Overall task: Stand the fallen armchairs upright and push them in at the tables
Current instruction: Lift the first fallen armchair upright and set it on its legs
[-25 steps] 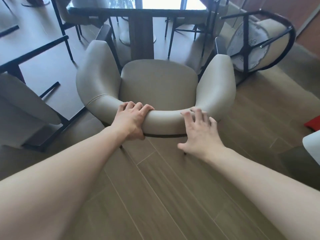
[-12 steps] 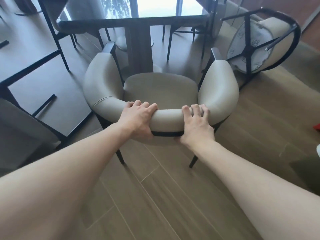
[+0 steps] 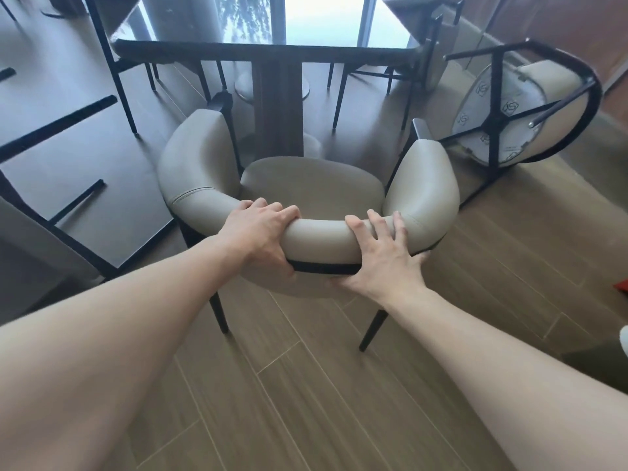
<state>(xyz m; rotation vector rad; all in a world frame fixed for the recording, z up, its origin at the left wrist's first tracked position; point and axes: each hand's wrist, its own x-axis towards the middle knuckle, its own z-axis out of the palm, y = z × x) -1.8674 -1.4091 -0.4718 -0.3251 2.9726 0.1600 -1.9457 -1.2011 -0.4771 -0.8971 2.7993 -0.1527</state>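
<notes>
Flooring of wood planks spreads from 3 through 9 o'clock. At 12 stands the dark table. The upright armchair sits at centre facing it, seat close to the pedestal. The fallen armchair lies on its side at 2 o'clock, underside showing. The left hand grips the upright chair's backrest, fingers curled over the top. The right hand holds it alongside, fingers spread wide, thumb beneath.

Only the person's arms are in view: the left forearm and the right forearm are bare, uncovered to the picture's edge. The left hand and right hand are likewise bare, with knuckles and tendons showing.
</notes>
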